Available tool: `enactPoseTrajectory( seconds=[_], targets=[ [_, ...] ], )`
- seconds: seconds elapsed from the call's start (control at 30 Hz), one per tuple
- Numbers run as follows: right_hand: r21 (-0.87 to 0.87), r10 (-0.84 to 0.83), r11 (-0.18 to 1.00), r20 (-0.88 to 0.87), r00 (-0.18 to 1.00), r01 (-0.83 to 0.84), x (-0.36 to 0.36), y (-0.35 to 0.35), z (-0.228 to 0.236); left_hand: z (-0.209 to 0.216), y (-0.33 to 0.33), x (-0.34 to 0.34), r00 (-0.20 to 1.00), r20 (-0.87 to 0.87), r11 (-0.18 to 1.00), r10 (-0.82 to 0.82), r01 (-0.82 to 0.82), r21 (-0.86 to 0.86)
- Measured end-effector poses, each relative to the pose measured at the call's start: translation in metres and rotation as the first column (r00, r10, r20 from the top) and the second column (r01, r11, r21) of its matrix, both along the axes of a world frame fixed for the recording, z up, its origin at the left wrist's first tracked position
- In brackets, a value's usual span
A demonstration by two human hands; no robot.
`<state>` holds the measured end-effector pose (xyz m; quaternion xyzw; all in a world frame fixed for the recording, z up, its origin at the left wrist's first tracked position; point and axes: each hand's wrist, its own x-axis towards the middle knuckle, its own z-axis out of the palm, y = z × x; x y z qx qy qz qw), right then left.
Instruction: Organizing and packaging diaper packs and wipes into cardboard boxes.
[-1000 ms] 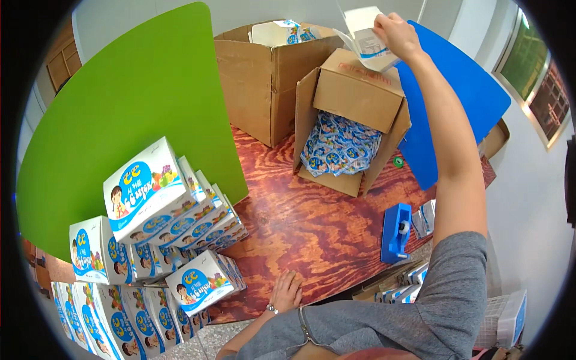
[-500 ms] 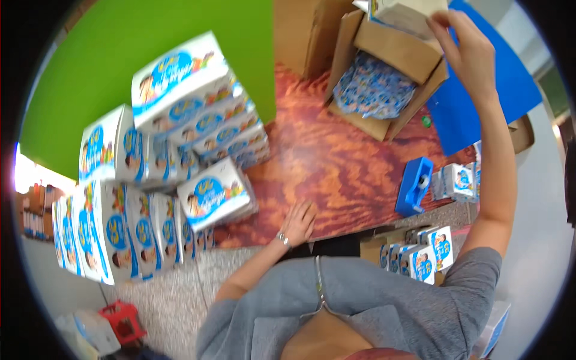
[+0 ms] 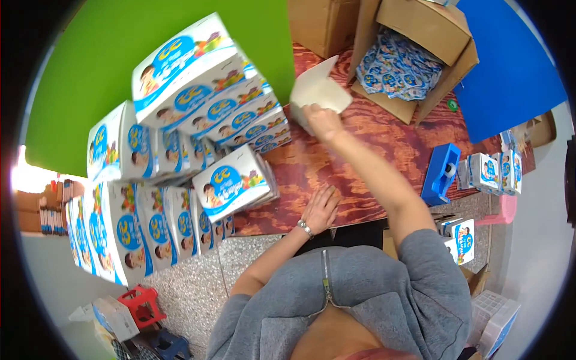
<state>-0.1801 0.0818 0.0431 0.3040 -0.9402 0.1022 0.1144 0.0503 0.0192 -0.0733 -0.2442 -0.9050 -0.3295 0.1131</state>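
1. The right hand (image 3: 323, 122) grips an open box (image 3: 327, 90) at its near edge, perhaps to leave the flaps free.
2. That box is between the stacks (image 3: 192, 102) and the carton (image 3: 423, 30); I cannot tell whether it touches the table (image 3: 402, 150).
3. The left hand (image 3: 322, 209) lies flat on the table, fingers extended, gripping nothing (likely a brace).
4. The carton's mouth faces forward, probably keeping the sachets (image 3: 399, 69) reachable.

From the head, a wide fisheye looks down—near the tabletop (image 3: 399, 153).
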Motion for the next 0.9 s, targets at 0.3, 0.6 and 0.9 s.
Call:
enactPoseTrajectory(
  seconds=[0.3, 0.6, 0.9],
  targets=[
    [-0.487, 0.083, 0.867, -0.067, 0.994, -0.105, -0.049, 0.064, 0.004, 0.012, -0.005, -0.005, 0.995, 0.098, 1.0, 0.0, -0.001, 0.011],
    [0.56, -0.575, 0.633, -0.122, 0.809, 0.535, -0.209, 0.247, -0.066, 0.009, -0.003, -0.005, 0.985, 0.17, 0.999, 0.039, -0.034, -0.031],
    [0.503, -0.354, 0.74, -0.272, 0.895, 0.446, -0.271, 0.269, -0.072, 0.017, 0.003, -0.006, 0.971, 0.191, 0.988, 0.141, -0.125, -0.094]
  ],
)
